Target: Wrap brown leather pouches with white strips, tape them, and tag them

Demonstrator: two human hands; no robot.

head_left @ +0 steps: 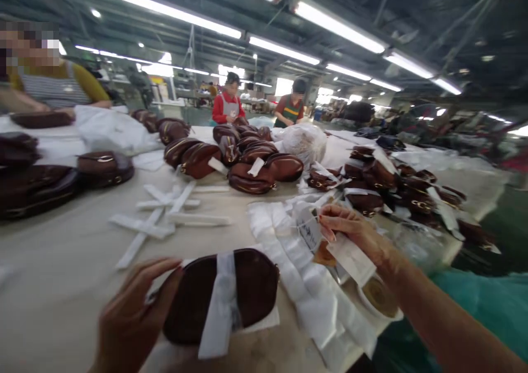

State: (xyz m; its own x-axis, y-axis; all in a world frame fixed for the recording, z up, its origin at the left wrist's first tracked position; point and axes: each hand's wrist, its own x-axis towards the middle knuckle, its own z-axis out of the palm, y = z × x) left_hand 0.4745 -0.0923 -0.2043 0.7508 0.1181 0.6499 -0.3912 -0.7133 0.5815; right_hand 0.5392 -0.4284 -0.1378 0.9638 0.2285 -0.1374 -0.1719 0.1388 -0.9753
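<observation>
A dark brown leather bag (256,285) lies at the front of the table, a white wrapping strip (220,312) across its middle. My left hand (138,307) grips the bag's left end, thumb and fingers curled around its edge. Right of the bag, my right hand (346,224) is raised and closed, pinching hang tags by their string. One white tag (309,231) carries dark handwriting; a blank white tag (352,260) and a tan piece (324,253) hang below the fingers. Soft white wrapping sheets (284,252) spread beneath that hand.
Several white strips (165,213) lie crossed on the table (74,274). Brown bags (251,177) are heaped at the middle, left and right. Beside my right forearm is a tape roll (379,296). Co-workers stand beyond the table, one in red (225,109), and another at left (58,84).
</observation>
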